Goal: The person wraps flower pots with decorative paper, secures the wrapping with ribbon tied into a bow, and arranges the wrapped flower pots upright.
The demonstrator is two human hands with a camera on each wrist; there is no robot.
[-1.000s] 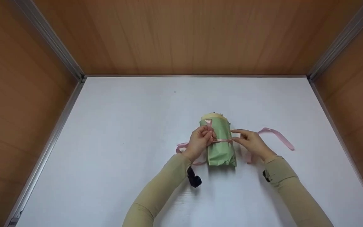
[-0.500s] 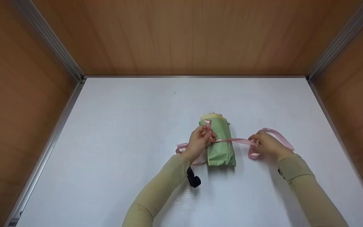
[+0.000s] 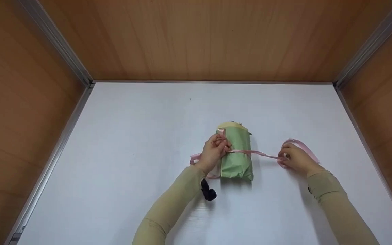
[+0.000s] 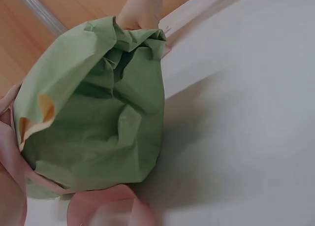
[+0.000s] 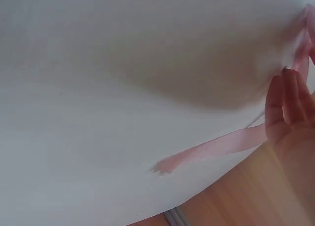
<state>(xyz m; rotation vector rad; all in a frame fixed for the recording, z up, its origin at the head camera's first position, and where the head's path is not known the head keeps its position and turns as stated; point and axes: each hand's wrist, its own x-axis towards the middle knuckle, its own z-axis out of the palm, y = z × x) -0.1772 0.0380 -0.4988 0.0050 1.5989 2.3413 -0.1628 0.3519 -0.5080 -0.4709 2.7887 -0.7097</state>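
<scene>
A bundle wrapped in green paper (image 3: 238, 166), with a cream layer at its far end, lies a little right of the table's middle. Pink ribbon (image 3: 262, 154) crosses its waist and stretches out to the right. At the bundle's left side my left hand (image 3: 213, 151) pinches the ribbon, a short loop rising above the fingers. My right hand (image 3: 296, 158) holds the ribbon's stretched length between thumb and fingers. Crumpled folds close the near end of the green wrapping (image 4: 98, 127) in the left wrist view. The right wrist view shows a ribbon tail (image 5: 211, 149) beyond my hand.
Wooden panels (image 3: 196, 41) with metal edging enclose the white table (image 3: 141, 119) at the back and both sides. More ribbon (image 3: 196, 159) lies in a loop left of the bundle. A black device (image 3: 209, 194) hangs under my left wrist.
My right hand has taken hold of the ribbon beside the bundle and moved right, drawing it out into a line. The left hand stays almost in place. The bundle has shifted slightly.
</scene>
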